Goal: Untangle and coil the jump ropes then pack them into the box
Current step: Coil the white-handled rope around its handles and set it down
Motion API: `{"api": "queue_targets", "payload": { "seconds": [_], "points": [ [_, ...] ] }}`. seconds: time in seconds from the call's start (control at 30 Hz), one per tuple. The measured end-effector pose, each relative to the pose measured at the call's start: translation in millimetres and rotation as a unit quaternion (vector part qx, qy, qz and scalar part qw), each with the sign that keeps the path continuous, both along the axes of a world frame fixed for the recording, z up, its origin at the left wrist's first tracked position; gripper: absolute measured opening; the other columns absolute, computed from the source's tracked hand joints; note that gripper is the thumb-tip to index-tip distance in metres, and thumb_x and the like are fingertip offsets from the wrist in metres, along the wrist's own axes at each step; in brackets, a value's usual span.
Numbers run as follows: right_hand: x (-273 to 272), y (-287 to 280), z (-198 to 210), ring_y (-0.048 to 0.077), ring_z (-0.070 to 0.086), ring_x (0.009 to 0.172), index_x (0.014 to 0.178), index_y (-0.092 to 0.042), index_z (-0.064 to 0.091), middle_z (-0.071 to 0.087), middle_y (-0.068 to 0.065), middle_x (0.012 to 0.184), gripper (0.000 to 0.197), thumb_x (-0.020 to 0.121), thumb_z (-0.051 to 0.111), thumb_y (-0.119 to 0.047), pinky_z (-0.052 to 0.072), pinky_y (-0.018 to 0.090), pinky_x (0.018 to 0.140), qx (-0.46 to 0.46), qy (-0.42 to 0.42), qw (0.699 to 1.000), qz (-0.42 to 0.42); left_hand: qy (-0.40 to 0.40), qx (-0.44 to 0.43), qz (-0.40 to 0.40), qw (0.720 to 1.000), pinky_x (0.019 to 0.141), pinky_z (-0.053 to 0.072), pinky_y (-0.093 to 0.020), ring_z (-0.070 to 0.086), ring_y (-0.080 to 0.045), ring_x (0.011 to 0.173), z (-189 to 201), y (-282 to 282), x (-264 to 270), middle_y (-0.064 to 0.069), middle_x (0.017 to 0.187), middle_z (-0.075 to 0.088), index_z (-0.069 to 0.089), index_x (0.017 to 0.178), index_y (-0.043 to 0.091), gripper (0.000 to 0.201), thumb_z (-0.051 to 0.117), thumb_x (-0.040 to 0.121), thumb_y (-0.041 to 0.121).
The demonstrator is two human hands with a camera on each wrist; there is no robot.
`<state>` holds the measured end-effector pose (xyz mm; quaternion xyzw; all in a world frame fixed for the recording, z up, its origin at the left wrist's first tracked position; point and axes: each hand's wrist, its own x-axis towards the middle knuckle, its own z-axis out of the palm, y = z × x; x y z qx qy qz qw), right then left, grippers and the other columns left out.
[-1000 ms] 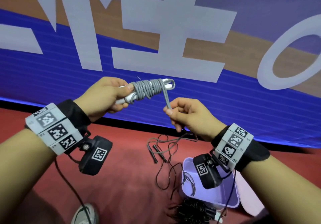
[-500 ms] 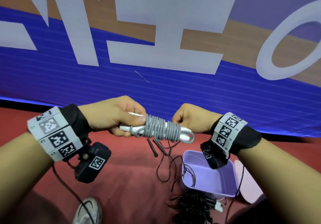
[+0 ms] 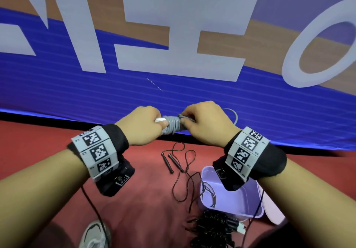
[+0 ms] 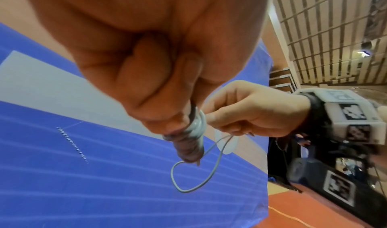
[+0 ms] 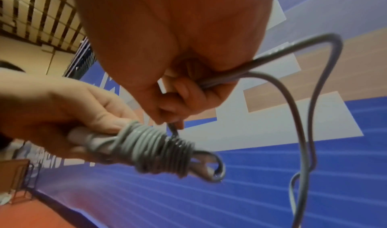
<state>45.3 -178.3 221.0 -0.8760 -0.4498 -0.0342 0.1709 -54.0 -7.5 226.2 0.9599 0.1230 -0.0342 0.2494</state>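
while both hands are working at chest height: grey jump rope [image 3: 172,125] bundle lying crosswise between them
left hand [image 3: 143,125]: gripping its white handles
right hand [image 3: 207,121]: pinching the loose cord end
box [image 3: 231,205]: sitting open on the floor, below the right wrist

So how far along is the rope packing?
Partway. The grey rope is nearly coiled; the left hand grips it and the right hand pinches the loose end. The black rope lies uncoiled, trailing into the box. A black bundle waits outside it.
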Motion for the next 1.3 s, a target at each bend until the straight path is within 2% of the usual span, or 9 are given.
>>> {"api": "queue_targets", "payload": {
  "seconds": [0.1, 0.2, 0.3, 0.43, 0.73, 0.83, 1.03, 1.13, 1.3],
  "points": [
    [-4.4, -0.8, 3.0, 0.02, 0.055, 0.068, 0.096, -0.015, 0.072, 0.064, -0.001, 0.071, 0.022, 0.098, 0.053, -0.025, 0.042, 0.034, 0.063, 0.098, 0.045, 0.994, -0.006, -0.076, -0.09, 0.049, 0.992, 0.058, 0.047, -0.042, 0.056, -0.022, 0.058, 3.2, 8.1, 2.5, -0.017, 0.071, 0.067, 0.063, 0.079, 0.003, 0.033, 0.054, 0.096, 0.03],
    [-10.8, 0.0, 3.0, 0.011, 0.06, 0.068, 0.111, -0.018, 0.068, 0.064, -0.009, 0.081, 0.02, 0.099, 0.053, -0.017, 0.049, 0.029, 0.068, 0.181, 0.115, 0.977, -0.015, -0.131, -0.19, 0.098, 0.968, 0.051, 0.041, -0.028, 0.05, -0.009, 0.044, 3.9, 11.2, 2.8, -0.003, 0.057, 0.062, 0.06, 0.073, 0.007, 0.032, 0.055, 0.098, 0.026],
    [-19.2, 2.8, -0.3, 0.009, 0.066, 0.06, 0.12, -0.019, 0.059, 0.064, -0.005, 0.091, 0.022, 0.1, 0.054, -0.014, 0.049, 0.022, 0.061, 0.253, 0.232, 0.939, -0.028, -0.166, -0.272, 0.141, 0.937, 0.052, 0.043, -0.027, 0.053, -0.013, 0.051, 7.3, 12.3, 3.7, -0.003, 0.061, 0.062, 0.061, 0.077, 0.006, 0.029, 0.055, 0.099, 0.024],
    [-27.7, 7.2, -2.6, 0.015, 0.064, 0.057, 0.108, -0.021, 0.053, 0.066, -0.001, 0.085, 0.015, 0.099, 0.056, -0.009, 0.053, 0.029, 0.059, 0.309, 0.353, 0.883, -0.016, -0.18, -0.352, 0.154, 0.906, 0.039, 0.034, -0.017, 0.046, -0.008, 0.042, 15.1, 10.2, -0.8, -0.006, 0.06, 0.057, 0.06, 0.077, 0.006, 0.03, 0.053, 0.101, 0.022],
    [-23.1, -3.3, -6.9, 0.019, 0.057, 0.061, 0.102, -0.011, 0.062, 0.06, 0.004, 0.073, 0.016, 0.104, 0.046, -0.012, 0.054, 0.038, 0.065, 0.249, 0.475, 0.837, 0.11, -0.141, -0.51, 0.033, 0.848, 0.033, 0.016, -0.013, 0.025, -0.005, 0.032, 30.3, 24.4, -17.3, -0.013, 0.059, 0.052, 0.057, 0.087, -0.007, 0.033, 0.055, 0.095, 0.025],
    [-21.2, -6.8, -6.0, 0.017, 0.058, 0.059, 0.096, -0.015, 0.067, 0.062, 0.001, 0.07, 0.021, 0.103, 0.048, -0.021, 0.051, 0.03, 0.065, 0.181, 0.492, 0.839, 0.146, -0.086, -0.538, -0.069, 0.836, 0.034, 0.015, -0.012, 0.025, -0.004, 0.031, 28.2, 30.7, -23.2, -0.012, 0.055, 0.052, 0.06, 0.081, -0.003, 0.04, 0.067, 0.088, 0.035],
    [-10.6, -10.1, -13.9, 0.019, 0.063, 0.092, 0.112, -0.002, 0.066, 0.068, 0.011, 0.108, 0.018, 0.095, 0.061, -0.004, 0.051, 0.029, 0.084, -0.079, 0.266, 0.953, 0.122, 0.063, -0.477, -0.174, 0.859, 0.037, 0.021, -0.012, 0.028, -0.01, 0.035, 23.1, 29.4, -32.8, -0.013, 0.054, 0.049, 0.057, 0.076, -0.002, 0.034, 0.064, 0.089, 0.029],
    [-7.1, -10.1, -11.0, 0.011, 0.054, 0.074, 0.086, -0.008, 0.063, 0.056, -0.007, 0.081, 0.004, 0.089, 0.063, -0.01, 0.046, 0.027, 0.07, -0.079, 0.182, 0.959, 0.201, 0.131, -0.389, -0.187, 0.893, 0.04, 0.025, -0.016, 0.034, -0.016, 0.044, 21.0, 22.7, -33.4, -0.018, 0.063, 0.052, 0.059, 0.079, -0.002, 0.035, 0.064, 0.086, 0.032],
    [-9.7, -7.0, -3.9, 0.021, 0.055, 0.091, 0.1, -0.02, 0.057, 0.055, -0.007, 0.101, 0.023, 0.097, 0.054, -0.042, 0.038, 0.034, 0.065, -0.272, -0.025, 0.945, 0.179, 0.193, -0.165, -0.203, 0.946, 0.049, 0.037, -0.026, 0.045, -0.015, 0.047, 17.9, 4.4, -29.3, -0.004, 0.058, 0.057, 0.063, 0.08, 0.007, 0.028, 0.058, 0.095, 0.03]
  ]
}}
